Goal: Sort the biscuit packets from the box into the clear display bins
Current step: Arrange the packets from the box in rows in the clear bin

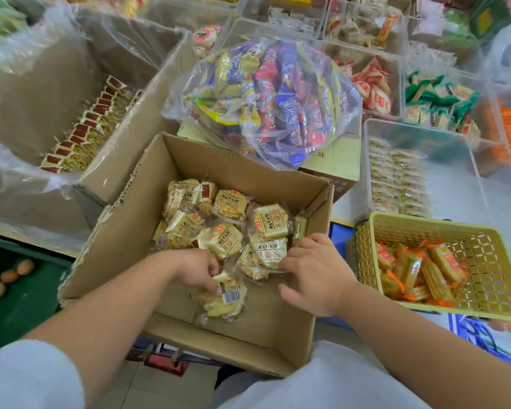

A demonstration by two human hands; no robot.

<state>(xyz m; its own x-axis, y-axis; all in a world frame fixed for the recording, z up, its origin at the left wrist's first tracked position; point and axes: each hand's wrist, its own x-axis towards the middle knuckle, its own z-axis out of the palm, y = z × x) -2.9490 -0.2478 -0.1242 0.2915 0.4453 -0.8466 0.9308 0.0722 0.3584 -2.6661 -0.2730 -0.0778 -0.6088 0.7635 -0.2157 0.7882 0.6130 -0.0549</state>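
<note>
Yellow-wrapped biscuit packets left in cardboard box; one pinched by left hand fingers, one seemingly gripped by right hand; clear plastic bin part-filled.

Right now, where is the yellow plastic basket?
The yellow basket stands at the right of the head view, beside the cardboard box and just nearer than a clear bin of pale packets.

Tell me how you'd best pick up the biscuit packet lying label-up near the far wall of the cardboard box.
Come straight down from above: the box walls close off every side. The packet lies roughly flat, label up, on top of the pile. Probably pinch it across two opposite edges, where the grip can close on the wrapper.
</note>
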